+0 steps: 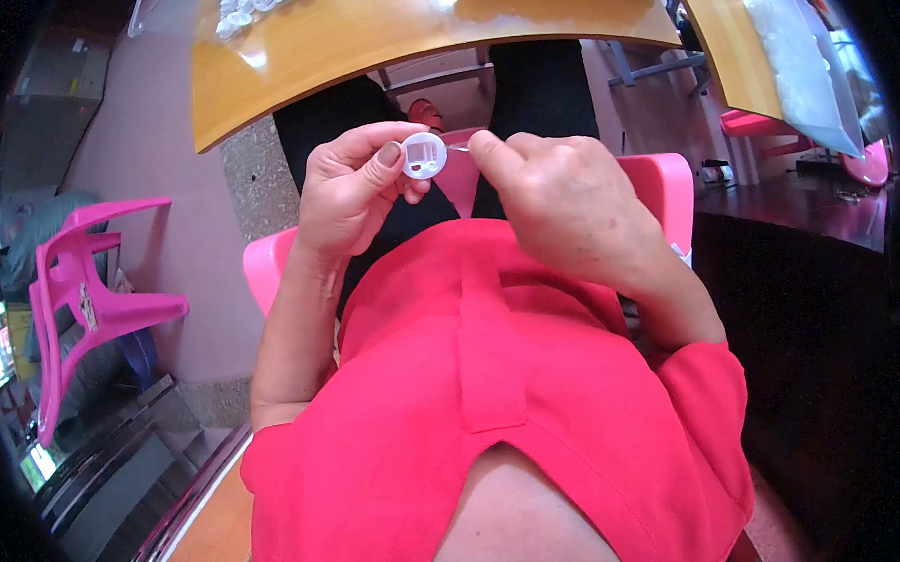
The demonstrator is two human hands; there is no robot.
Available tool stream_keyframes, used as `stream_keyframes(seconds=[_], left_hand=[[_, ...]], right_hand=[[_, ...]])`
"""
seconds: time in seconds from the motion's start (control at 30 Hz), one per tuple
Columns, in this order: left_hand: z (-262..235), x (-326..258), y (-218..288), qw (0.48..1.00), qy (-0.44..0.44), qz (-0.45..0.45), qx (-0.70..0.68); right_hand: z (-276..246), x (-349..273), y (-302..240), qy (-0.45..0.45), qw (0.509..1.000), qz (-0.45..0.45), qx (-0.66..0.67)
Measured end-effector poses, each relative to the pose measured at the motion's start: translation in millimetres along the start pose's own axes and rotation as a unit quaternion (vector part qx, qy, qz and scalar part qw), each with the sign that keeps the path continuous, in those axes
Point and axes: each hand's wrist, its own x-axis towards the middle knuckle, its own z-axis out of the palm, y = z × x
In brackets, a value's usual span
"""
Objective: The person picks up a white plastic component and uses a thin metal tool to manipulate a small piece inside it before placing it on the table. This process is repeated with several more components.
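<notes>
Looking down past my red shirt (494,398) and pink chair (665,184): left hand (353,190) curled shut around a white disc (425,155), right hand (556,193) pinching a thin pin (458,148) at its edge. Disc looks light, stiff, slippery; I'd grip the rim.

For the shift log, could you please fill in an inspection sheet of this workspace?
Surface: orange-brown table, glossy, bare in the middle.
Job's things: small round white plastic part; thin metal pin at its right edge.
Clutter: white plastic parts on the table; clear bag on a second table.
Grippers: left hand pinches the part; right hand pinches the pin.
Cables: nothing seen.
Surroundings: pink plastic chair, tiled floor.
</notes>
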Motion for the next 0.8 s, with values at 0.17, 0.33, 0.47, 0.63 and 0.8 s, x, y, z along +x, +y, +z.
stream_keyframes(seconds=[0.17,0.33,0.47,0.63,0.8], left_hand=[[-3,-3,4,0.999,-0.001,-0.003,-0.041],[-5,-4,6,1.000,0.009,0.007,-0.025],[-2,-3,10,1.000,0.013,0.020,-0.009],[-1,1,9,0.999,0.015,0.034,-0.003],[-2,3,6,0.999,0.009,0.031,-0.004]], right_hand=[[-3,1,3,0.016,0.998,0.033,0.046],[1,3,7,0.008,0.999,0.031,0.042],[3,4,11,-0.017,0.998,0.044,0.032],[2,7,14,-0.009,0.998,0.037,0.042],[5,9,18,-0.033,0.997,0.041,0.050]])
